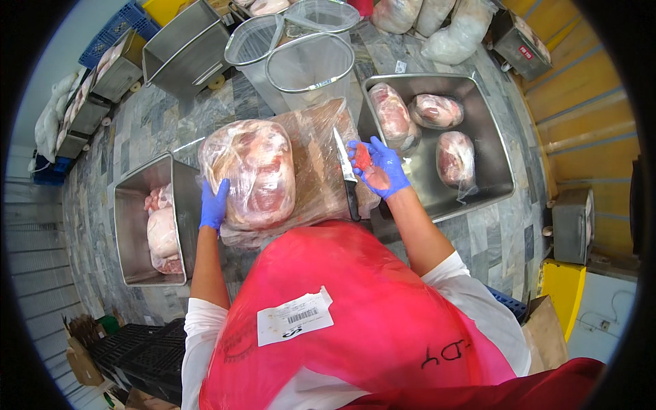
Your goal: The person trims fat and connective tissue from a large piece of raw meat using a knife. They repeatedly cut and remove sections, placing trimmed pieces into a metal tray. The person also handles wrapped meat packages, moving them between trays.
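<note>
A large piece of raw meat [256,174] in clear plastic wrap lies on the film-covered work surface [314,140] in front of me. My left hand [214,204], blue-gloved, grips its left side; the thumb rests on the wrap and the other fingers are mostly hidden. My right hand [384,171], gloved too, is turned palm up, its fingers curled around a small red piece [362,157] whose kind I cannot make out. A pinkish patch shows on that palm. Just left of this hand lies a knife [346,171], black handle toward me, blade pointing away.
At right a steel tub [480,188] holds three wrapped pieces of meat. Another steel tub [174,232] with meat stands at left. Clear bag-lined hoops [311,65] stand beyond the work surface. An empty-looking steel cart [188,51] sits far left, near a blue crate [116,27].
</note>
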A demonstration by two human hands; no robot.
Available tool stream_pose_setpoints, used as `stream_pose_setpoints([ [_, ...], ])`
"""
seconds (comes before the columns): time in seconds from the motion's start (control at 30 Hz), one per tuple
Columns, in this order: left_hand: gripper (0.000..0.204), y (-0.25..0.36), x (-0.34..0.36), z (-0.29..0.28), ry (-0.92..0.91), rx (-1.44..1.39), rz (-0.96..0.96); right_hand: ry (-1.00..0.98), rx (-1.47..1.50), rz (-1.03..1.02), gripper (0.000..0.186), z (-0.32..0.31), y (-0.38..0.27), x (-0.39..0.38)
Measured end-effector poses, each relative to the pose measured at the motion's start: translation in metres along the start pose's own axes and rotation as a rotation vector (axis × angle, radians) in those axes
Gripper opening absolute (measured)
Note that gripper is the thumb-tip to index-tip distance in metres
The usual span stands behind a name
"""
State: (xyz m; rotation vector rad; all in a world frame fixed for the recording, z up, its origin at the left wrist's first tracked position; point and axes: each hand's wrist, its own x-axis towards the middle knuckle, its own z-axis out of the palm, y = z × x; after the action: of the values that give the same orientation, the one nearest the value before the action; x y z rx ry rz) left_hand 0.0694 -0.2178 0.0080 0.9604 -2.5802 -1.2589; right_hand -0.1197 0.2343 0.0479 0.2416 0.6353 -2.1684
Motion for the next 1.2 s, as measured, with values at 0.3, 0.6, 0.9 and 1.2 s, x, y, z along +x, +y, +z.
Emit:
stream_pose_setpoints([
  [0.3, 0.093, 0.013, -0.008, -0.008, -0.071, -0.177, -0.141, 0.362, -0.093, 0.060, 0.030, 0.000, 0.034, 0.036],
  [0.6, 0.102, 0.005, 0.001, 0.000, -0.070, -0.112, -0.104, 0.149, -0.076, -0.470, 0.023, 0.037, -0.056, 0.072],
  [0.9, 0.099, 0.008, -0.005, -0.001, 0.015, -0.103, -0.108, 0.272, -0.660, -0.579, 0.044, 0.183, -0.150, 0.160],
  [1.2, 0.068, 0.046, -0.018, 0.003, 0.285, 0.277, 0.070, -0.152, -1.672, -0.418, 0.051, 0.094, 0.074, 0.172],
])
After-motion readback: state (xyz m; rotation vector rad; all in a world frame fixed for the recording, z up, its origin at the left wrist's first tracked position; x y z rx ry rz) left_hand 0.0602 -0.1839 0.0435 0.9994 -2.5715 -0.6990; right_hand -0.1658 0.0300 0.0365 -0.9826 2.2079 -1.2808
